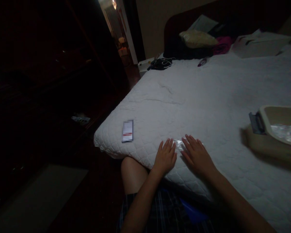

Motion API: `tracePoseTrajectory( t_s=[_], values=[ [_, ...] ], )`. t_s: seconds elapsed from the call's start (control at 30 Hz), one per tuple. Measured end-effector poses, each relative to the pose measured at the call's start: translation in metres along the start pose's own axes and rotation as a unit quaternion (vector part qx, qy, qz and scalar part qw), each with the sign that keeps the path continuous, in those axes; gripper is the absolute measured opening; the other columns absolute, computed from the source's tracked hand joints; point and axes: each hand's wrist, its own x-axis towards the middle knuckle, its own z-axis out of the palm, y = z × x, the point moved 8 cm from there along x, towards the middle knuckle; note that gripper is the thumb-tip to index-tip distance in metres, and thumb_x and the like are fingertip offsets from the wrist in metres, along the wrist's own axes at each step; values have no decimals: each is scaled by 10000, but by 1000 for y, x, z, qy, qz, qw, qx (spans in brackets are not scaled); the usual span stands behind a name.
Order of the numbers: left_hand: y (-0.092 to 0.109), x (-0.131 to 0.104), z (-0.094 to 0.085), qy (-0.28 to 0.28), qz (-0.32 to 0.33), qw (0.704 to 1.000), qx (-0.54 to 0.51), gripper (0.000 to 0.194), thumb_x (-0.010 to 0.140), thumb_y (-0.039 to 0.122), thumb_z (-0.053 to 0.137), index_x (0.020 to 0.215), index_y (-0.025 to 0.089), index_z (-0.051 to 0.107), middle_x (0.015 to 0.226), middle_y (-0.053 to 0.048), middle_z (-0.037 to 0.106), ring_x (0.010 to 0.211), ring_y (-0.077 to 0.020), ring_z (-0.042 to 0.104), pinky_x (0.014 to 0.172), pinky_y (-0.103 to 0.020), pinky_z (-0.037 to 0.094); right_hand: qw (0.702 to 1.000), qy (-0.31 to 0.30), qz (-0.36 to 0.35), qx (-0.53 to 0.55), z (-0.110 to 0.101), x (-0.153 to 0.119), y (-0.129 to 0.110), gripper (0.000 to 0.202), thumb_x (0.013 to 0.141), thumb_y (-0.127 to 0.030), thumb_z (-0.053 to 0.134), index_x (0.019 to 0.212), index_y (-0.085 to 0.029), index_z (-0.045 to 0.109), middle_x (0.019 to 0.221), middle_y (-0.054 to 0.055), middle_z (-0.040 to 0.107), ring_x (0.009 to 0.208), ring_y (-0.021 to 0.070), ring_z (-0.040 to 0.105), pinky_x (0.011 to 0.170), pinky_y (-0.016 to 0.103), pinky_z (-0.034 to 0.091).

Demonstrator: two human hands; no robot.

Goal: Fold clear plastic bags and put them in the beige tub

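A small shiny piece of clear plastic [178, 144] lies on the white quilted bed [160, 106], partly hidden under my hands. My left hand [166, 155] rests flat at its left side with the fingers stretched out. From the right, my right hand [195, 153] lies over its other end, fingers spread and palm down. Neither hand is closed round anything. To the right stands a beige plastic bin [264, 142] with a grey handle, holding crumpled shiny clear plastic [286, 132].
Left of my hands lies a phone [127, 131] with a lit screen. A yellowish pillow [198, 38], dark cloth and a white box [262, 45] sit near the headboard. Dark cloth with white cords [161, 63] lies at the far left corner. A dark cabinet stands left.
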Motion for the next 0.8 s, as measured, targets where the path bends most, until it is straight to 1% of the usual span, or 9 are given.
tracePoseTrajectory(
  t_s=[0.07, 0.13, 0.23, 0.4, 0.53, 0.6, 0.67, 0.73, 0.8],
  values=[
    [0, 0, -1, -3, 5, 1000, -3, 434, 930, 301, 341, 1333, 150, 388, 1442, -84, 360, 1369, -217, 245, 1114, -458, 247, 998, -47, 19, -31, 20, -5, 11, 518, 890, -437, 395, 1316, -150, 459, 1416, 162, 390, 1322, 315, 311, 1054, 538, 276],
    [0, -1, -2, -6, 10, 1000, -7, 429, 933, 295, 333, 1336, 156, 385, 1446, -78, 354, 1371, -211, 240, 1117, -458, 244, 995, -88, 24, -35, 38, -11, 23, 538, 903, -463, 353, 1353, -176, 417, 1444, 140, 347, 1341, 288, 273, 1069, 510, 265],
    [0, -1, -2, -11, 15, 1000, -11, 431, 935, 291, 330, 1344, 161, 372, 1448, -77, 350, 1372, -207, 236, 1118, -460, 245, 993, -112, 28, -24, 48, -18, 36, 548, 908, -484, 328, 1390, -225, 361, 1474, 96, 293, 1361, 257, 220, 1090, 481, 239],
    [-3, -2, 0, -4, 4, 1000, -11, 413, 918, 298, 387, 1315, 187, 412, 1461, -98, 318, 1380, -245, 208, 1094, -478, 285, 994, -102, 31, -27, 46, -17, 33, 566, 902, -503, 330, 1408, -251, 326, 1488, 70, 257, 1372, 247, 178, 1107, 477, 192],
    [-6, -3, 3, -14, -4, 1000, -16, 429, 916, 317, 389, 1325, 187, 395, 1434, -109, 363, 1368, -266, 239, 1075, -480, 316, 994, -97, 41, -11, 44, -16, 30, 562, 893, -511, 347, 1388, -243, 368, 1484, 76, 273, 1370, 250, 194, 1107, 473, 191],
    [-7, -3, 3, -9, -9, 1000, -23, 476, 918, 323, 377, 1357, 144, 337, 1420, -126, 383, 1356, -262, 270, 1072, -470, 327, 995, -83, 49, 29, 40, -16, 30, 545, 881, -516, 381, 1356, -252, 418, 1470, 77, 313, 1361, 253, 231, 1101, 488, 201],
    [-9, -5, 2, 6, -15, 999, -31, 513, 915, 330, 379, 1367, 100, 300, 1408, -145, 396, 1345, -266, 293, 1064, -466, 343, 988, -43, 84, 121, 32, -15, 38, 506, 858, -512, 440, 1293, -258, 494, 1429, 84, 394, 1326, 260, 319, 1082, 506, 244],
    [-9, -6, 1, 24, -15, 999, -36, 499, 908, 330, 395, 1341, 89, 334, 1393, -153, 414, 1336, -269, 311, 1053, -469, 358, 949, 36, 163, 266, 20, -18, 59, 447, 837, -487, 490, 1216, -259, 555, 1349, 90, 495, 1248, 263, 439, 1032, 513, 333],
    [-9, -8, -1, 41, -14, 998, -35, 444, 898, 322, 421, 1285, 104, 407, 1369, -153, 443, 1329, -271, 326, 1040, -476, 373, 856, 145, 250, 428, 10, -26, 87, 374, 842, -457, 478, 1140, -262, 589, 1235, 86, 585, 1143, 254, 538, 953, 501, 426]
  ],
)
